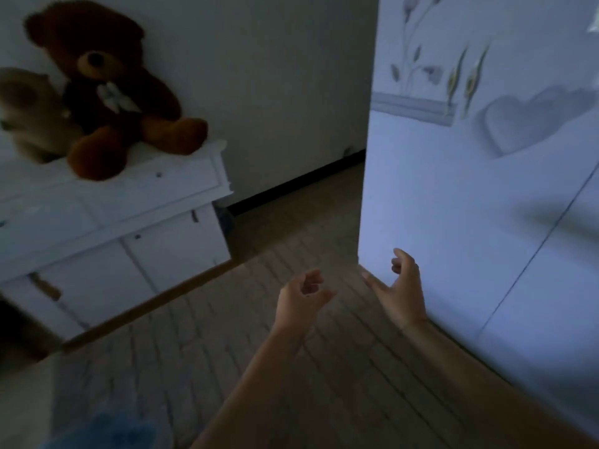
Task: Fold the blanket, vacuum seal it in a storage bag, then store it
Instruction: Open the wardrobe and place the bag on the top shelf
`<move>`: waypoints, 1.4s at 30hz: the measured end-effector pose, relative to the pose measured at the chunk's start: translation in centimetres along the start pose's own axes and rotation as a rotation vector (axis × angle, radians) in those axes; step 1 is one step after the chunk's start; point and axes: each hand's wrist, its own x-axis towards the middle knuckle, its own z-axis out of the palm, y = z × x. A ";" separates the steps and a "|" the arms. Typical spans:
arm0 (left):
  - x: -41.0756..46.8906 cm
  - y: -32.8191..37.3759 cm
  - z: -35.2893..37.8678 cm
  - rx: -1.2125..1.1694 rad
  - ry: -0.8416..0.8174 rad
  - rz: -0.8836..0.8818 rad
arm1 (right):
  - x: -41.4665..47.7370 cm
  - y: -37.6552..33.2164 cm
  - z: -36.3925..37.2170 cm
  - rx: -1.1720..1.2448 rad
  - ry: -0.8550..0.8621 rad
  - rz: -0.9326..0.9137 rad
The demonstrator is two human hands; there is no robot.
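Blanket and storage bag are out of sight; both hands, left hand point(303, 294) and right hand point(400, 288), reach forward loosely spread and holding nothing beside the wardrobe door point(453, 196); grip its edge squarely before pulling.

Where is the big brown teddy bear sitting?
In the head view the brown teddy bear sits at the upper left, on top of the white cabinet, beside a paler plush toy and against the wall.

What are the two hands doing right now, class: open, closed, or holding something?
Left hand: open, fingers loosely curled, holding nothing.
Right hand: open, fingers spread, holding nothing, in front of the pale blue wardrobe door.
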 end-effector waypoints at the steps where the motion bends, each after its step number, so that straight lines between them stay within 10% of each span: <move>1: 2.4 0.5 0.7 -0.003 -0.032 0.022 | 2.1 0.2 0.1 -0.005 0.035 0.014; 28: 53.6 23.6 24.3 0.000 -0.562 0.475 | 54.3 -0.5 -2.0 0.020 0.628 -0.098; 42: 64.2 28.8 37.6 -0.050 -0.814 0.427 | 67.5 4.4 -3.9 0.075 0.456 -0.079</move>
